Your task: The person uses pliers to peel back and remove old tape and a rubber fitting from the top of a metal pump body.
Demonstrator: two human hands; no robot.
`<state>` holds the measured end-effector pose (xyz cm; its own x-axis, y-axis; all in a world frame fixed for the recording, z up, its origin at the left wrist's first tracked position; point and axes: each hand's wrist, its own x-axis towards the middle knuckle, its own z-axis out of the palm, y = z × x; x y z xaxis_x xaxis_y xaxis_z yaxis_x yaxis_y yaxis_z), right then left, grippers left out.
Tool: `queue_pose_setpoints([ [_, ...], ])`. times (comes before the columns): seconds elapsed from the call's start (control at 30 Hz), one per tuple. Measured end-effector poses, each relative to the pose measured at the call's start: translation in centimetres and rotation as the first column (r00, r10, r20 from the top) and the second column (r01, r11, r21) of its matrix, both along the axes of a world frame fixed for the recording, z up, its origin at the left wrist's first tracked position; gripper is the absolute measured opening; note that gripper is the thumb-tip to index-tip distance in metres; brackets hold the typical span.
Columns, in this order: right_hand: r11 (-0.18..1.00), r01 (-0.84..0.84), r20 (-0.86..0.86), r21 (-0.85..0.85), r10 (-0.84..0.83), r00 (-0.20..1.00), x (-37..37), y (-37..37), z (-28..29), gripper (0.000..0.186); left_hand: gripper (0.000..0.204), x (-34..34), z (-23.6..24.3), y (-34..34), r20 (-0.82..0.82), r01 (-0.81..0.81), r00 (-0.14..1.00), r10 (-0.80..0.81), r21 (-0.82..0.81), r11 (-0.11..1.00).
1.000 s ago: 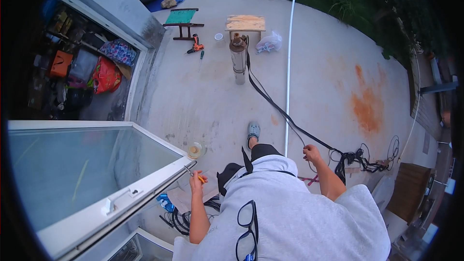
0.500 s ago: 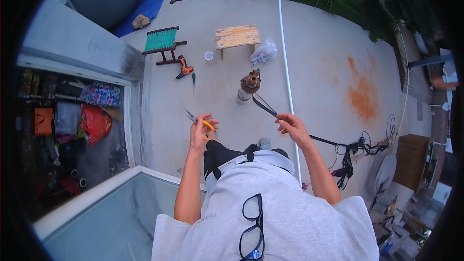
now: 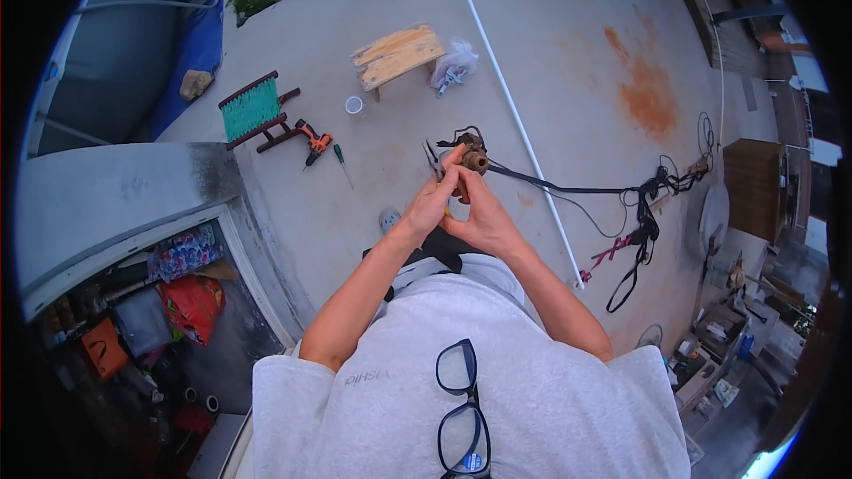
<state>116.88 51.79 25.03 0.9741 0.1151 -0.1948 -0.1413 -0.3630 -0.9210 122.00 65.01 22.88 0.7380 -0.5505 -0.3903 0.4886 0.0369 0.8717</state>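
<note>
My left hand (image 3: 428, 209) is closed around a pair of pliers (image 3: 433, 158), whose jaws point away past the fingers. A bit of yellow-orange handle shows between the hands. My right hand (image 3: 488, 220) is pressed up against the left one, fingers curled in; what it grips is hidden. Both sets of fingertips meet at the rusty round top of a submersible pump (image 3: 477, 162), which has an open hole in it. The hands cover most of its body. From that top a flat black cable (image 3: 568, 188) runs off to the right.
Beyond the hands on the concrete are a wooden bench (image 3: 397, 55), plastic bag (image 3: 454, 66), white cup (image 3: 354, 105), green-seated stool (image 3: 252, 110), orange drill (image 3: 313, 142) and screwdriver (image 3: 343, 162). A white pipe (image 3: 506, 93) crosses at right, near tangled black cables (image 3: 652, 204). A doorway opens left.
My hands, apart before, have come together at the pump's top. The left brought the pliers inward and forward; the right moved in from the cable. The view has turned.
</note>
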Motion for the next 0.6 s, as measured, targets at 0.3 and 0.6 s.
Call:
queue_pose_setpoints([
  [0.3, 0.888, 0.419, -0.174, 0.19, -0.389, 0.904, 2.8, -3.0, -1.8, 0.044, 0.079, 8.1, -2.0, -2.7, 0.263, 0.47, 0.814, -0.518, 0.225, 0.853],
  [0.6, 0.394, 0.857, -0.606, 0.332, -0.607, 0.514, 1.5, -4.2, -0.7, 0.027, 0.05, 20.5, -10.6, -4.0, 0.177, 0.653, 0.354, -0.918, 0.656, 0.378],
])
